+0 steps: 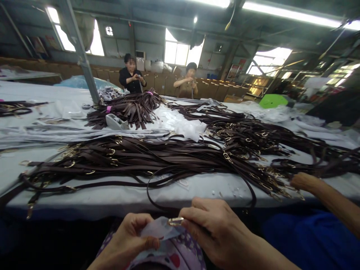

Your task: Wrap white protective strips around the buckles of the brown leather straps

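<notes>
My left hand (pixel 135 236) pinches a small translucent plastic bag (pixel 157 229) close to my lap. Against the bag's upper edge lies a gold metal clasp (pixel 174 221), gripped between the thumb and fingers of my right hand (pixel 213 228). Whether a strap hangs from the clasp is hidden by that hand. Just beyond both hands, a long pile of dark brown straps (pixel 157 155) with gold buckles and clasps stretches across the table. One strap loop (pixel 148 191) droops over the table's near edge behind my fingers.
A co-worker's hand (pixel 303 182) reaches in at the right beside the strap ends. Two people (pixel 132 77) work across the table. White plastic sheets (pixel 180 122), a bundle of brown strips (pixel 126 107) and a grey pole (pixel 81 52) stand farther back.
</notes>
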`<action>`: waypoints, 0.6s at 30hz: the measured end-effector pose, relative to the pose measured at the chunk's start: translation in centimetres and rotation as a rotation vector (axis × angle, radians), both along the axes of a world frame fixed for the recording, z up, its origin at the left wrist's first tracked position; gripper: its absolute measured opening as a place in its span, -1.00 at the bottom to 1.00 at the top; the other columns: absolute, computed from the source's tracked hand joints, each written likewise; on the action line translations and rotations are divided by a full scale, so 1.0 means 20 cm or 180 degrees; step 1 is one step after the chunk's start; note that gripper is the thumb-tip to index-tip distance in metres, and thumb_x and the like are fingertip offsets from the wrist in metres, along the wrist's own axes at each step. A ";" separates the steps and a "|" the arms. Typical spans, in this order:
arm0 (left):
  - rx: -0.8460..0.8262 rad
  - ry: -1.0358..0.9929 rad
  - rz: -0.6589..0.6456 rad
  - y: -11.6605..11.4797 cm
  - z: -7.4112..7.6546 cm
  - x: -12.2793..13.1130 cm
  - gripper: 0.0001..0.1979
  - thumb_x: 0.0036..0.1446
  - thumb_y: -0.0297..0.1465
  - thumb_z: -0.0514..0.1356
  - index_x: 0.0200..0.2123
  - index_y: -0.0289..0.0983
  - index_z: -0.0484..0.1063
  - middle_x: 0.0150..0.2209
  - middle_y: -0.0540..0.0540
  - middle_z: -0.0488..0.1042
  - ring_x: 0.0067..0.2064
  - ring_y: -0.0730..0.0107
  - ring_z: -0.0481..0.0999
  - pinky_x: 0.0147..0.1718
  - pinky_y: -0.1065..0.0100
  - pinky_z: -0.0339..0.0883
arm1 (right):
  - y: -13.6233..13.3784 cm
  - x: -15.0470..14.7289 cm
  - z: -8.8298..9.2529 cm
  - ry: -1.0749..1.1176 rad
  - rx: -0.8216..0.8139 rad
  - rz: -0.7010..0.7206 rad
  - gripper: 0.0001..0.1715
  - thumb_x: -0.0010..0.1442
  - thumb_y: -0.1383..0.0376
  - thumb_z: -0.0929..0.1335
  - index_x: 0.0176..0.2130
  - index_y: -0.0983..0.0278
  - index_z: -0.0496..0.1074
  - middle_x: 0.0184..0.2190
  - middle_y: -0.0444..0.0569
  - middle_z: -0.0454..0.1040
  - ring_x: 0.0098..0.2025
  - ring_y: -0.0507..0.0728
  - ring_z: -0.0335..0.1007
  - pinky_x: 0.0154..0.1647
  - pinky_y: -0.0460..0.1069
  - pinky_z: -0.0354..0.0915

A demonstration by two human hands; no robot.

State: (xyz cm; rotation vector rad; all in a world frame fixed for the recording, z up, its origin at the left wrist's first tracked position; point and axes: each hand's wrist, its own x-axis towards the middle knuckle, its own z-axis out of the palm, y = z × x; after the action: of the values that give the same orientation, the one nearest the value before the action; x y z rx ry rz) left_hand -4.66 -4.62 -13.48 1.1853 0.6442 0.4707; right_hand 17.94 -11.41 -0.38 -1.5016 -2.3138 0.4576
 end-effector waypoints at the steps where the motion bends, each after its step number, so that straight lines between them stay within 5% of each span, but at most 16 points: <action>1: 0.0013 0.0043 0.0022 0.00 0.02 0.01 -0.61 -0.15 -0.15 0.47 -0.48 -0.36 0.51 -0.51 -0.03 0.42 -0.45 0.44 0.29 -0.48 0.46 0.13 | 0.01 -0.01 -0.01 -0.0213 0.0090 0.0035 -0.74 0.39 0.30 0.24 -0.30 0.24 0.45 -0.45 -0.11 0.35 -0.47 0.04 0.23 -0.44 -0.03 0.02; 5: 0.0168 0.0172 0.0052 0.01 0.12 0.03 -0.60 -0.19 -0.15 0.48 -0.45 -0.38 0.57 -0.52 -0.03 0.41 -0.46 0.45 0.26 -0.47 0.47 0.12 | 0.06 -0.05 -0.04 -0.0878 0.0347 0.0351 -0.87 0.26 0.41 0.31 -0.35 0.24 0.36 -0.45 -0.12 0.37 -0.49 0.07 0.20 -0.47 0.00 -0.08; 8: 0.0465 0.0148 -0.0023 0.03 0.21 0.03 -0.61 -0.09 -0.12 0.43 -0.40 -0.38 0.60 -0.48 -0.05 0.40 -0.41 0.42 0.26 -0.44 0.46 0.13 | 0.11 -0.09 -0.04 -0.0764 0.0309 0.0618 -0.88 0.19 0.45 0.32 -0.25 0.25 0.34 -0.44 -0.14 0.43 -0.49 0.07 0.27 -0.50 0.00 -0.08; 13: 0.0613 0.0099 -0.0302 0.06 0.30 -0.05 -0.62 0.09 -0.10 0.30 -0.29 -0.33 0.59 -0.42 -0.04 0.41 -0.38 0.41 0.27 -0.42 0.45 0.12 | 0.16 -0.12 -0.01 -0.0014 0.0354 0.0232 -0.75 0.26 0.36 0.36 -0.04 0.23 0.31 -0.43 -0.18 0.48 -0.43 0.09 0.40 -0.42 -0.06 0.07; 18: 0.0981 0.0368 -0.0298 0.05 0.35 -0.07 -0.63 0.07 -0.09 0.31 -0.22 -0.27 0.60 -0.30 -0.06 0.49 -0.28 0.32 0.34 -0.32 0.43 0.16 | 0.15 -0.15 -0.02 0.0259 0.0198 0.0107 -0.53 0.12 0.39 0.49 -0.01 0.22 0.34 -0.42 -0.17 0.53 -0.45 0.08 0.41 -0.40 -0.08 0.12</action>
State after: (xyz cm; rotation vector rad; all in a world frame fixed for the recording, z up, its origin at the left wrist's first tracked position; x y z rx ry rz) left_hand -6.12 -3.68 -6.49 1.5369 0.6262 0.4344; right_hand 15.01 -8.45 -0.72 -1.3913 -2.2722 0.4429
